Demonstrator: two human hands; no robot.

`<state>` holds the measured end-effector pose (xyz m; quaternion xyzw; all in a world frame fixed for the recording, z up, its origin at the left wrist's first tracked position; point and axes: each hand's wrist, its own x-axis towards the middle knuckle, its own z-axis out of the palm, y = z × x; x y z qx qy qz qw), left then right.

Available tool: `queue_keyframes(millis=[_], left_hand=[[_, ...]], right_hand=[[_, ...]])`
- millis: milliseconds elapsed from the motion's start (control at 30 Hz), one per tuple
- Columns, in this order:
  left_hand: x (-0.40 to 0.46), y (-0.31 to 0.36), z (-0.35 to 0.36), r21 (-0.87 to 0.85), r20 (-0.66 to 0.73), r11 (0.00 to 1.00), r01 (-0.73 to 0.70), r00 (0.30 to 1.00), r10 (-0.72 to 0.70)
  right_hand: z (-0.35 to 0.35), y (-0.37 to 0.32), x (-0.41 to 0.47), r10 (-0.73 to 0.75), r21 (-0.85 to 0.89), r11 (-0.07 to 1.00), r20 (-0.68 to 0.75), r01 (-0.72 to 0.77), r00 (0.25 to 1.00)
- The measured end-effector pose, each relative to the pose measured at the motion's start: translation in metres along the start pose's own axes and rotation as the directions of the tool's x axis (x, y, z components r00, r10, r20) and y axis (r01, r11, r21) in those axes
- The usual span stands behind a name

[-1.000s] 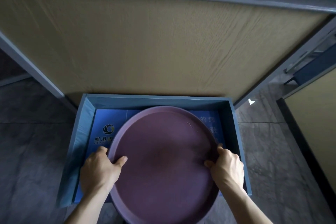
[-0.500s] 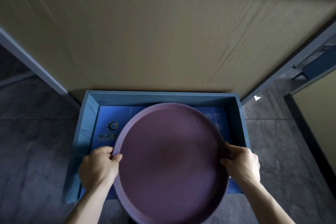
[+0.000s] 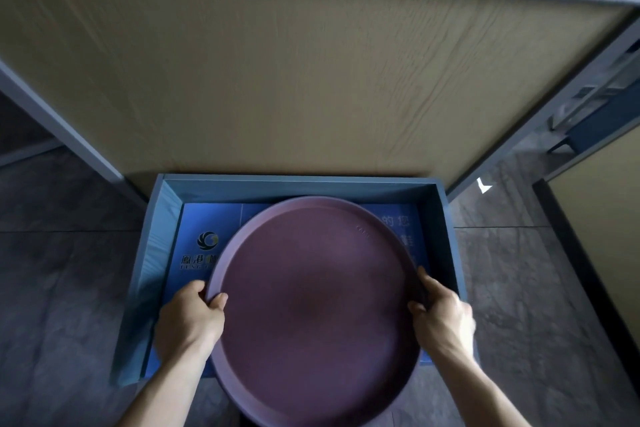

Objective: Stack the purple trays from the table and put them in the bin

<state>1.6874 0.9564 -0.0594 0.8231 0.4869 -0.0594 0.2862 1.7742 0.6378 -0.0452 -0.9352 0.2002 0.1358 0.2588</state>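
The purple tray (image 3: pixel 317 308) now sits further over the blue bin (image 3: pixel 440 218), its far rim nearer the back wall at 12 o'clock than a second ago, so the lowering is nearly done. The left hand (image 3: pixel 188 321) at 9 o'clock and right hand (image 3: pixel 441 317) at 3 o'clock keep their fingers curled tight round its rim.
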Motion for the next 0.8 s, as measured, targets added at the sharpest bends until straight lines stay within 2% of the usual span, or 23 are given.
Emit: queue_keyframes(millis=[67,167,233,400,500,633,733,800], left_hand=[[0.005,-0.003,0.001,-0.004,0.033,1.000,0.009,0.999,-0.009],[0.009,-0.004,0.001,-0.059,0.044,0.998,0.037,0.998,-0.034],[0.009,-0.006,0.005,-0.078,0.045,0.996,0.054,0.998,-0.050],[0.013,-0.010,0.011,-0.129,0.069,0.988,0.081,0.995,-0.072],[0.012,-0.006,0.007,-0.112,0.049,0.991,0.076,0.996,-0.070],[0.000,-0.004,0.006,-0.001,0.034,1.000,-0.031,0.999,0.031],[-0.016,0.002,0.006,0.015,0.048,0.997,-0.077,0.996,0.076],[-0.030,0.010,-0.002,0.016,0.022,0.993,-0.116,0.993,0.116]], right_hand=[[0.008,0.009,-0.008,0.025,-0.010,1.000,0.005,-0.025,1.000],[0.013,0.017,-0.010,0.186,0.126,0.975,-0.011,-0.184,0.982],[0.012,0.017,-0.006,0.240,0.192,0.952,0.010,-0.237,0.971],[0.014,0.016,-0.002,0.294,0.270,0.920,0.003,-0.284,0.956],[0.011,0.011,-0.003,0.294,0.225,0.930,0.017,-0.290,0.956],[0.002,0.001,-0.009,0.213,0.041,0.976,0.032,-0.214,0.977],[-0.002,-0.007,-0.023,0.015,-0.201,0.979,0.029,-0.009,0.999],[-0.007,-0.012,-0.029,-0.108,-0.256,0.959,0.055,0.119,0.993]])
